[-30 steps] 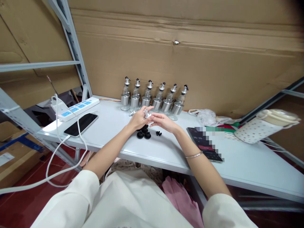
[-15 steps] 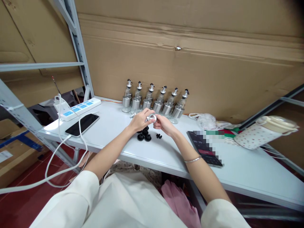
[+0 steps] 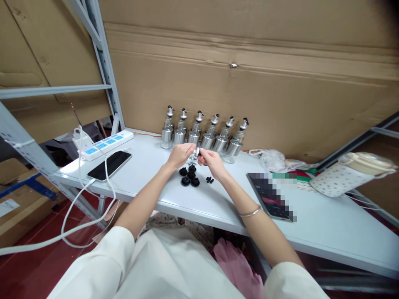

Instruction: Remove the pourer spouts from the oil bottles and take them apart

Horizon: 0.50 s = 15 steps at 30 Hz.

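Note:
My left hand (image 3: 181,155) is closed on a small silver pourer cap (image 3: 197,151), held just above the table. My right hand (image 3: 212,162) meets it from the right, its fingers pinching a small black part at the cap's side. Whether that part sits inside the cap cannot be made out. Under the hands lie several shiny silver pieces (image 3: 192,159), partly covered by my fingers. Closer to me are several round black stoppers (image 3: 191,176), with a few tiny black pieces (image 3: 210,180) to their right.
Behind my hands stands a row of several glass-and-steel bottles with pourer tops (image 3: 193,135). A power strip (image 3: 107,145) and a phone (image 3: 109,166) with white cables lie left. On the right are another phone (image 3: 269,197), a plastic bag (image 3: 269,160) and a dotted flask (image 3: 338,178).
The silver cap has been turned and moved slightly left between my hands. A black part now shows at my right fingertips. The view has shifted slightly.

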Each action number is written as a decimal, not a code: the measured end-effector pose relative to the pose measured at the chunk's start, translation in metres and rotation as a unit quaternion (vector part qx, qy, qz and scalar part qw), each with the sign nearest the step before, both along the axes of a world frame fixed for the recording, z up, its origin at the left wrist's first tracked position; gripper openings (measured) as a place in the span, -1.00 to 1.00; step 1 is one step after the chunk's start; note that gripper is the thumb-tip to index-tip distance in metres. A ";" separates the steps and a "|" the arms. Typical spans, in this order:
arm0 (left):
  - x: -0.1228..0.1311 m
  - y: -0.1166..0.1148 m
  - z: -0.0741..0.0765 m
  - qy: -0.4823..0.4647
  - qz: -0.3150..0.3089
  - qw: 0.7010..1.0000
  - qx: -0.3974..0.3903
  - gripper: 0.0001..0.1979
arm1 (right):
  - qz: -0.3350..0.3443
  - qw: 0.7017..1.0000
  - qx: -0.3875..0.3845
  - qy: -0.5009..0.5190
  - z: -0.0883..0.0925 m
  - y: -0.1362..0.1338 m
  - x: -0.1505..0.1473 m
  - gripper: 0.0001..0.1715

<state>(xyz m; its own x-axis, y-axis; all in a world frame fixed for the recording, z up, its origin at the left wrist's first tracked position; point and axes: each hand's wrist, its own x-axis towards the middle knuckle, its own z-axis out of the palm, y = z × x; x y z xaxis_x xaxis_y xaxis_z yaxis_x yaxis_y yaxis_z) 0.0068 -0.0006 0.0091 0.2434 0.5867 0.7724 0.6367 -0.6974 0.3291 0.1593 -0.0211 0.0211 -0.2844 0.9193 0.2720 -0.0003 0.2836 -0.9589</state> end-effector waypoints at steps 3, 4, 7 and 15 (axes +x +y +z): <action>-0.002 0.003 0.004 -0.010 -0.009 1.000 -0.028 -0.41 | -0.043 0.993 0.091 -0.061 -0.001 -0.001 -0.001 -0.42; -0.003 0.004 0.005 -0.013 -0.011 0.999 -0.038 -0.42 | -0.061 0.987 0.121 -0.088 -0.001 -0.001 0.000 -0.45; -0.005 0.007 0.006 -0.021 -0.011 0.997 -0.078 -0.46 | -0.108 0.958 0.209 -0.164 -0.002 0.000 0.003 -0.57; -0.011 0.011 0.007 -0.034 -0.058 0.975 -0.210 -0.45 | -0.152 0.838 0.421 -0.313 -0.008 0.009 0.009 -0.72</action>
